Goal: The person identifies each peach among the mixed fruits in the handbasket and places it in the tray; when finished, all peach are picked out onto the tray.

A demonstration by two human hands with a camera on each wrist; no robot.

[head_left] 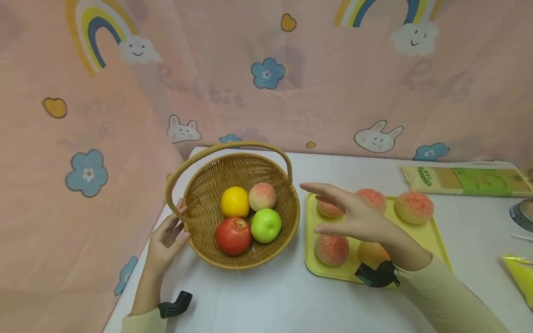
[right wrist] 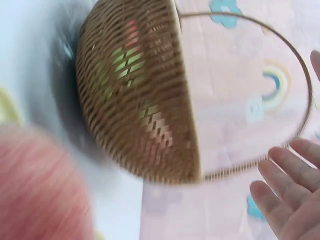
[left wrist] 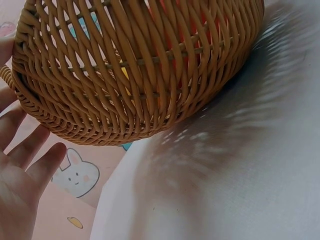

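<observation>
A wicker basket [head_left: 195, 231] with an arched handle [head_left: 233, 144] holds a yellow-orange fruit [head_left: 234, 202], a pinkish peach [head_left: 262, 197], a green apple [head_left: 266, 225] and a red, pomegranate-like fruit [head_left: 233, 237]. At its left rim, my left hand [head_left: 164, 243] touches the wicker near the handle's base with spread fingers [left wrist: 47, 162]. My right hand [head_left: 354, 215] hovers over the yellow tray [head_left: 310, 263], thumb and fingers apart, holding nothing. Several peaches [head_left: 331, 249] lie on that tray, partly hidden by the hand and forearm. An orange-toned fruit [head_left: 372, 253] is beneath the wrist.
Behind the tray, to the right, lies a long green-and-tan packet [head_left: 470, 180]. A dark round roll [head_left: 522, 215] and a yellow packet [head_left: 520, 277] sit at the right edge. A pink patterned curtain [head_left: 233, 92] hangs behind the white table [head_left: 258, 300].
</observation>
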